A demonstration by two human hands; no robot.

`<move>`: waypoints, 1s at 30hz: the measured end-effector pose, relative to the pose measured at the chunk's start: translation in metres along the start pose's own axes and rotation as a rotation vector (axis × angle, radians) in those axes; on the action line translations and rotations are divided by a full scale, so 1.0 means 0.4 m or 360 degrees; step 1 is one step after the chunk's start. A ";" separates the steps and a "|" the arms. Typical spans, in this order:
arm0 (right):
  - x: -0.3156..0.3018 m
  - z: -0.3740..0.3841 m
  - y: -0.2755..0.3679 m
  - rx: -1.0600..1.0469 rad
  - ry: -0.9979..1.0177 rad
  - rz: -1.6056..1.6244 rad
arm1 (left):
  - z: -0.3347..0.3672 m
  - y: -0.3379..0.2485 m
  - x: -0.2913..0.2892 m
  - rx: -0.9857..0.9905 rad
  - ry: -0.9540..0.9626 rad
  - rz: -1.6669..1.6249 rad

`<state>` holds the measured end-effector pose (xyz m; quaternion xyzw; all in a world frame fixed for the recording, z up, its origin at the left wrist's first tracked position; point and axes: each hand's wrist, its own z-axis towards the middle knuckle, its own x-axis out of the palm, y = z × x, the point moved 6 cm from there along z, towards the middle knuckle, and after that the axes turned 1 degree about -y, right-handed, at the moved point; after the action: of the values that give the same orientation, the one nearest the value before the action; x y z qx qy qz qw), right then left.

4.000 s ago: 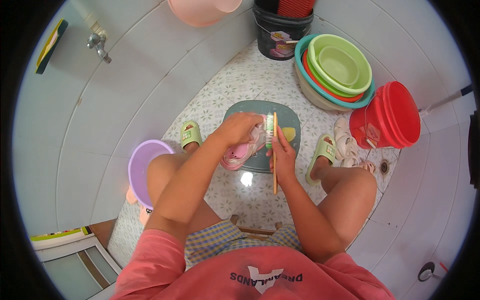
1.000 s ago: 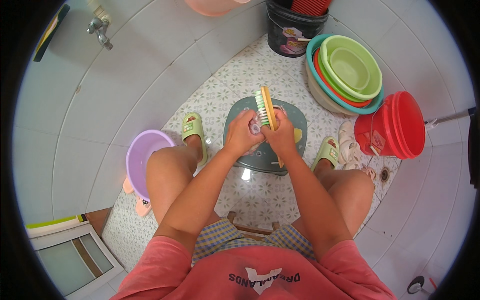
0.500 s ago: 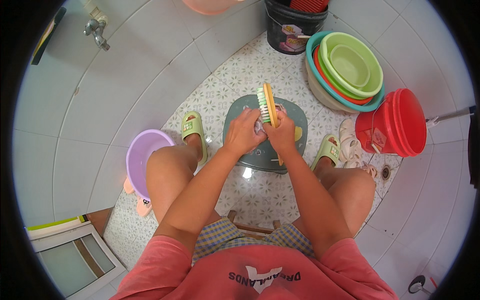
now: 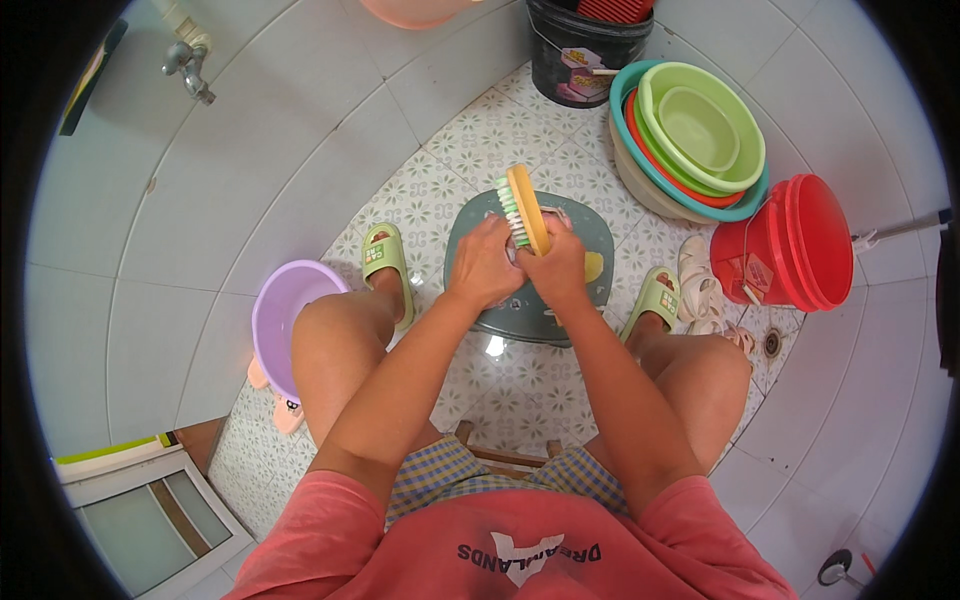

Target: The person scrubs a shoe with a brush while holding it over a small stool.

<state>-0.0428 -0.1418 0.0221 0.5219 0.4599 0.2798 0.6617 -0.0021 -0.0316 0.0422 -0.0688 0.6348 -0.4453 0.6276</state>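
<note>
My right hand grips a scrubbing brush with a yellow back and white and green bristles. The bristles face left, toward my left hand. My left hand is closed, its fingers curled at the brush's near end; whatever it holds is mostly hidden, with only a pale bit showing between the hands. Both hands are above a small dark green stool top that looks wet. On its right side lies a yellow piece, partly behind my right hand.
A purple basin stands beside my left leg. At the far right are stacked basins, a red bucket and a black bucket. White sandals sit by my right foot, near a floor drain. A tap juts from the left wall.
The brush has tilted, its far end swinging left and its yellow back turning more into view. Both hands stay in nearly the same place over the stool.
</note>
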 end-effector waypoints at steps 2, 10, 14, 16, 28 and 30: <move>-0.001 0.000 0.012 -0.0113 -0.0025 -0.0064 | 0.001 -0.003 0.001 0.0049 -0.0064 -0.0070; -0.008 0.026 -0.041 -0.0083 0.0064 -0.0016 | 0.000 -0.014 -0.012 0.0028 0.0142 -0.0060; -0.013 0.022 -0.069 0.0076 0.0228 0.0254 | -0.007 0.023 -0.025 0.0011 0.0317 -0.0291; -0.014 0.014 -0.049 -0.0089 0.0264 0.0066 | -0.007 0.024 -0.033 0.0195 0.0282 -0.0107; -0.027 -0.030 -0.014 0.0042 0.0049 -0.0343 | 0.026 0.028 -0.030 0.0480 0.0201 0.0349; -0.031 -0.030 -0.012 0.0057 -0.0003 -0.0388 | 0.030 0.046 -0.025 0.0362 0.0186 0.0278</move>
<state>-0.0591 -0.1485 0.0211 0.4741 0.5241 0.1885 0.6819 0.0188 -0.0199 0.0400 0.0842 0.6192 -0.4613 0.6298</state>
